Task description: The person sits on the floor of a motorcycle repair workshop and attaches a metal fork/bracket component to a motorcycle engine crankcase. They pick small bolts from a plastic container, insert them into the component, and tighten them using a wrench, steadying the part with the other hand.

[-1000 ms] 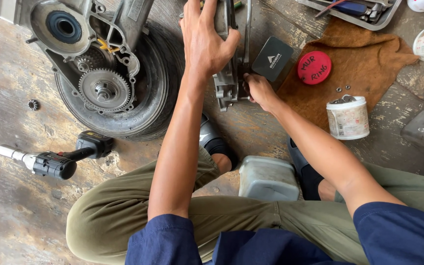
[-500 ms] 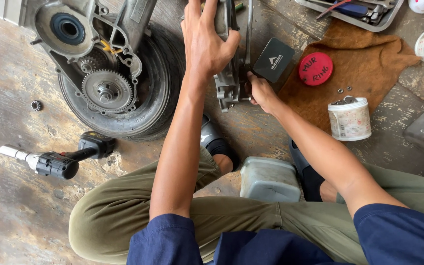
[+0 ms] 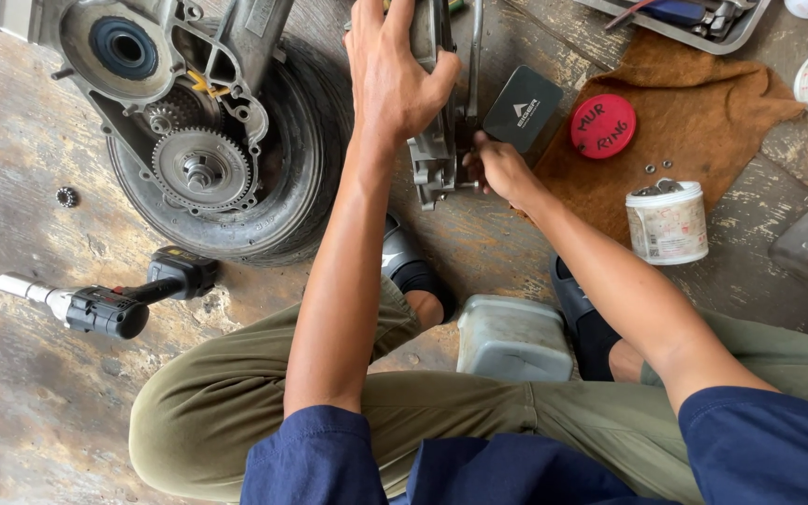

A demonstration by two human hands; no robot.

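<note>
My left hand (image 3: 393, 75) grips the top of a grey metal engine cover (image 3: 437, 150) that stands on edge on the floor between my knees. My right hand (image 3: 500, 170) is closed against the cover's lower right side, fingers tucked behind it; whatever they pinch is hidden. Left of the cover lies a small wheel (image 3: 264, 206) with an engine casing and exposed gears (image 3: 200, 168) on top of it.
A cordless impact wrench (image 3: 105, 301) lies on the floor at left. A brown rag (image 3: 703, 112) holds a red lid (image 3: 602, 125), small washers and a dark card (image 3: 523, 108). A white tub (image 3: 668, 223) stands nearby, a tool tray (image 3: 694, 19) at the top, a plastic container (image 3: 513, 339) by my legs.
Both hands stay on the engine cover in the same grip. The view has shifted only slightly.
</note>
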